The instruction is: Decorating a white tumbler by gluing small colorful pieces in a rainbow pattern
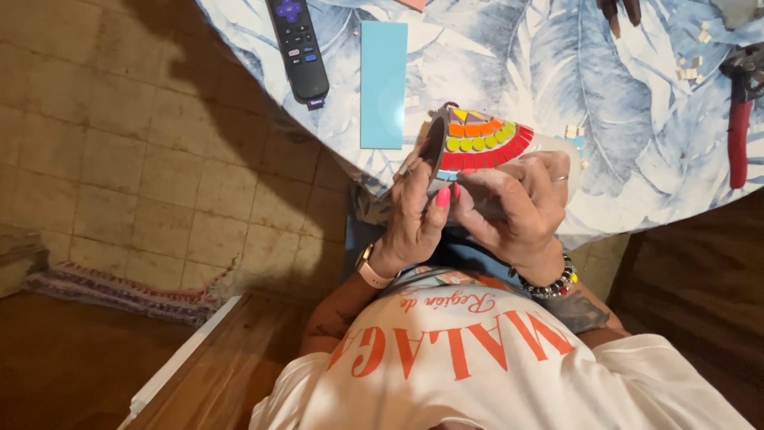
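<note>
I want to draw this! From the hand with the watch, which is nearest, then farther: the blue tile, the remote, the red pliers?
From the left hand, in the head view:
1. Blue tile, on the table just above the hand.
2. Remote, farther up, beside the tile at the table's edge.
3. Red pliers, farthest, across the table on the other side.

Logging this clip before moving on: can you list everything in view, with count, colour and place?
mosaic piece: one, rows of red, yellow, orange and purple tiles, held at table edge
remote control: one, black, purple buttons, table upper left
long tile: one, light blue, beside remote
nippers: one, red handles, table right edge
small tile bits: several, pale, near nippers
tablecloth: one, blue and white leaf print
rug: one, striped, floor left
left hand: one, pink nails, watch, on mosaic piece
right hand: one, ring, beaded bracelet, on mosaic piece
</note>
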